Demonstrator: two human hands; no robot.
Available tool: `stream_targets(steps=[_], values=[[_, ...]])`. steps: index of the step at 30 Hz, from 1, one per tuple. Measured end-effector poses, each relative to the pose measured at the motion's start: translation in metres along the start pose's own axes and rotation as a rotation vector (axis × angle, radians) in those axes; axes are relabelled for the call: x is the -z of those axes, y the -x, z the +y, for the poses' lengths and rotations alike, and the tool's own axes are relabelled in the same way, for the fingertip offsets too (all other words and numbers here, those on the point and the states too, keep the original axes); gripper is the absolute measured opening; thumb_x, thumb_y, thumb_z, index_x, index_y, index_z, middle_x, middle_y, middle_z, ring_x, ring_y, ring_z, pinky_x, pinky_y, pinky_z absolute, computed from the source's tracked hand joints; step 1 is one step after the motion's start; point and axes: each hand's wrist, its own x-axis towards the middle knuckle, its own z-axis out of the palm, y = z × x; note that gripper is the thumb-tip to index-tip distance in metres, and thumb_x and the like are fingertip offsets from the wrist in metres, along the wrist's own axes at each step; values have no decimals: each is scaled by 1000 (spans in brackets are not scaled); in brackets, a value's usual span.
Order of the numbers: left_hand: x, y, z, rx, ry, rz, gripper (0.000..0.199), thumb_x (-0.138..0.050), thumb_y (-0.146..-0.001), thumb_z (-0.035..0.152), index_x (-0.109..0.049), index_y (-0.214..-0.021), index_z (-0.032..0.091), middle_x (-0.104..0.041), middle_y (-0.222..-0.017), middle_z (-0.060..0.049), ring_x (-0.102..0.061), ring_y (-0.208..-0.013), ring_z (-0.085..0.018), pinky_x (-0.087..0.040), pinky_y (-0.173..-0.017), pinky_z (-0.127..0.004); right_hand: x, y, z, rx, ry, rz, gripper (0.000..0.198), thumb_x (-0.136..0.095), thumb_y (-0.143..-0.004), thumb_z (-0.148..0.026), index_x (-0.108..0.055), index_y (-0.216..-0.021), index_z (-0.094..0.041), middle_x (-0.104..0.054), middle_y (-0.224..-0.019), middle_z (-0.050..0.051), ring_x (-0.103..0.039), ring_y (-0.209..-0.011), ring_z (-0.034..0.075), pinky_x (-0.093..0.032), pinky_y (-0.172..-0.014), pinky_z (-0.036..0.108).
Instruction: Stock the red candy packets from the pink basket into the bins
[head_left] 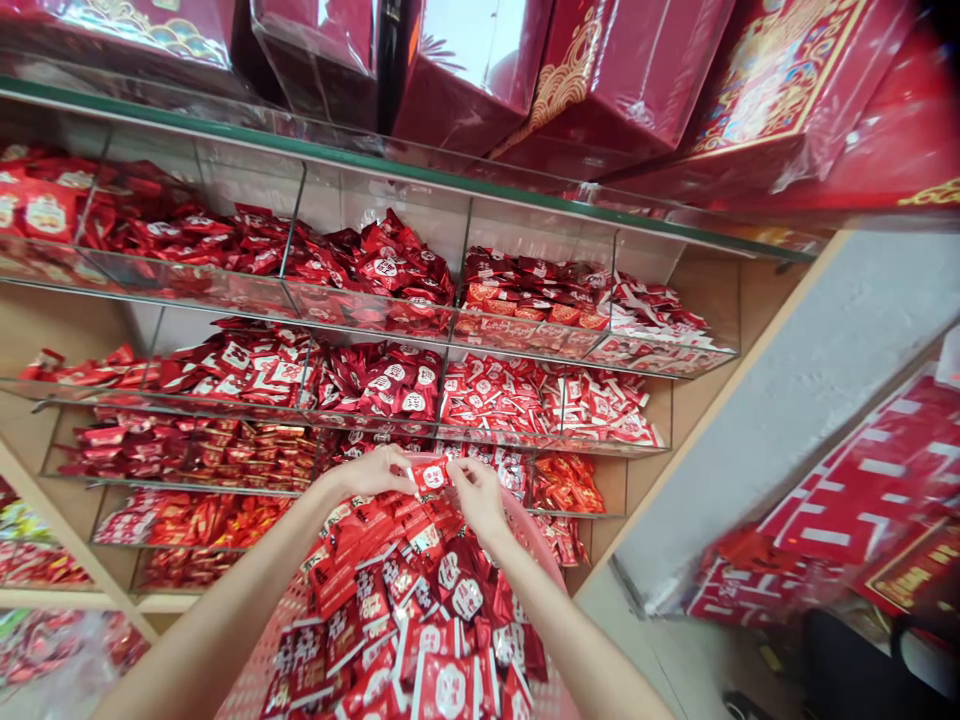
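Note:
A small red candy packet (432,477) with a white printed label is stretched between my two hands. My left hand (380,472) pinches its left end, and my right hand (474,490) pinches its right end with thumb and fingers. Both hands are above the far side of a pink plastic basket (541,545), whose rim shows behind my right hand. Heaped in the basket are many red and dark red candy packets (450,685) with white labels. My forearms reach across the pile and cover parts of it and of the basket's sides.
Ahead stands a wooden shelf unit (701,300) with clear-fronted compartments of red packets (247,355). Large dark red gift boxes (465,90) sit on the glass shelf (420,170) overhead. To the right are a grey wall (817,370) and red-and-white packages (832,500).

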Motion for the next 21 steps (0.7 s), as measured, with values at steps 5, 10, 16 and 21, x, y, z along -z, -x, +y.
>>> stream_targets(steps=[5,10,16,21], values=[[0,-1,-1,55,-37,-10,32,-61,-66,47,-69,-69,15,-60,-79,-1,-51,-75,-15,-37,-66,-22,-1,4,0,-129,-105,10,25,-54,-75,-38,-65,-75,-16,-60,-69,0,-49,-60,13,-40,-58,24],[0,2,4,29,-82,-56,35,-63,-65,51,-71,-76,18,-62,-80,-2,-52,-80,-16,-37,-69,-22,10,8,-9,-147,-114,-4,25,-56,-74,-39,-63,-72,-15,-55,-62,-1,-42,-53,10,-34,-50,22],[2,12,13,81,-69,-29,36,-62,-67,51,-71,-81,19,-65,-88,-3,-54,-84,-16,-38,-74,-23,59,36,-38,-125,-18,-153,27,-54,-78,-42,-61,-72,-16,-41,-50,-5,-32,-45,8,-27,-44,21],[2,15,7,133,-52,-14,40,-60,-67,55,-71,-82,20,-66,-87,-3,-54,-82,-16,-38,-72,-23,102,83,-50,-330,57,-374,34,-54,-78,-48,-58,-68,-16,-42,-52,-5,-31,-44,6,-25,-42,20]])
